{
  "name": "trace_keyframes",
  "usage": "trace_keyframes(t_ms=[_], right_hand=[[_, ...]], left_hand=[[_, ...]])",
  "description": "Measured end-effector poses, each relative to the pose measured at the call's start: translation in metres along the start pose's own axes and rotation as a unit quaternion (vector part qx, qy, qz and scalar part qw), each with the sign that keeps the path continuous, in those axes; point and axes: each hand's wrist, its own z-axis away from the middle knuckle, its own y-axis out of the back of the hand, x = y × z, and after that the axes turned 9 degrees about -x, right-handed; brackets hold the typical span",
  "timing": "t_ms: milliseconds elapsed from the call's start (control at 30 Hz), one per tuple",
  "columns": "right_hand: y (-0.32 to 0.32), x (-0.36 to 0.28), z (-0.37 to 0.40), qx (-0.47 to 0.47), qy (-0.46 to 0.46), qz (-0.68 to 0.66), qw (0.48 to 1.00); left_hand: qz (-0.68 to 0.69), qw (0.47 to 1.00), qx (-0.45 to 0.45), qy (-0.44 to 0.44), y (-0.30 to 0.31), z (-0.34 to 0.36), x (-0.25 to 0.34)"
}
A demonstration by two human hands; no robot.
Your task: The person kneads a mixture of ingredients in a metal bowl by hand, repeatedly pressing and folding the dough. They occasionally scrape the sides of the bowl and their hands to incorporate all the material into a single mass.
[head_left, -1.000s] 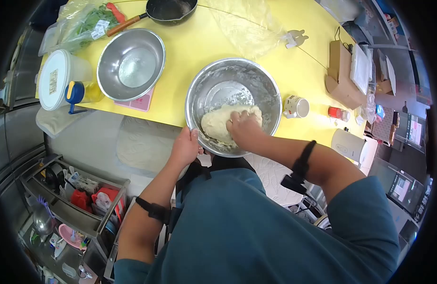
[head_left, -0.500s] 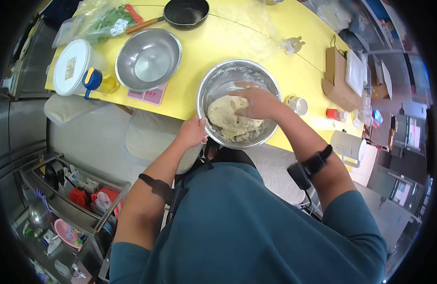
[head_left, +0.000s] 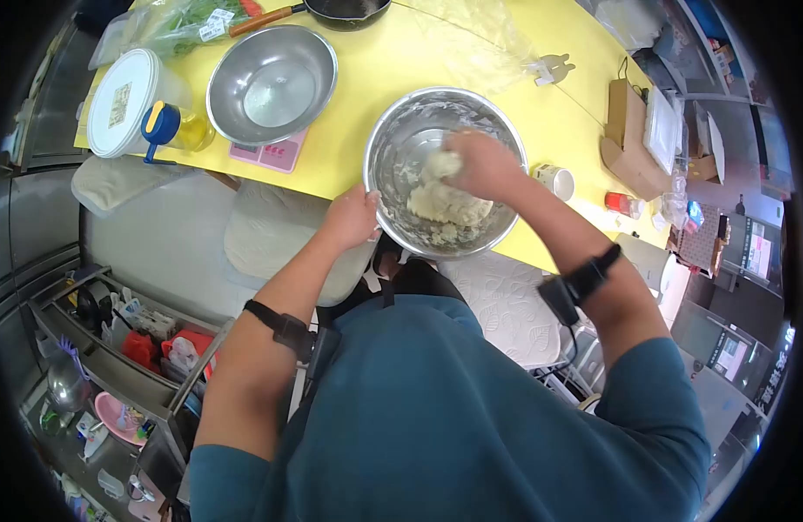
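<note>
A pale lump of dough (head_left: 449, 205) lies in a steel mixing bowl (head_left: 399, 230) at the near edge of the yellow table. My right hand (head_left: 482, 165) is inside the bowl with its fingers curled around a part of the dough, pulling it up from the rest. My left hand (head_left: 352, 216) grips the bowl's left rim, fingers closed on the edge. Floury smears and small crumbs of dough cling to the bowl's inner wall. The right fingertips are partly hidden and slightly blurred.
Left of the bowl, a second steel bowl (head_left: 275, 117) rests on a pink scale (head_left: 279, 155). Beyond it are a white-lidded tub (head_left: 121, 104), a blue-capped oil bottle (head_left: 162, 126) and a frying pan (head_left: 349, 12). A paper cup (head_left: 555, 182) and red-labelled jar (head_left: 623, 204) stand right.
My right hand has closed from spread fingers on the dough and lifted part of it. The dough's shape has changed from a broad round to a stretched lump. My left hand stays on the rim.
</note>
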Motion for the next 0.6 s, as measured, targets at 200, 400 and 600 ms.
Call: trace_keyframes(t_ms=[200, 400, 600], right_hand=[[0.013, 0.031, 0.076, -0.045, -0.035, 0.193, 0.98], [-0.028, 0.01, 0.066, -0.195, 0.035, 0.128, 0.972], [-0.09, 0.025, 0.027, -0.095, 0.088, 0.148, 0.981]], left_hand=[[0.018, 1.0, -0.023, 0.006, 0.003, 0.005, 0.008], [0.04, 0.999, -0.001, 0.0, -0.003, 0.004, 0.003], [0.06, 0.997, -0.004, 0.042, -0.01, 0.011, 0.004]])
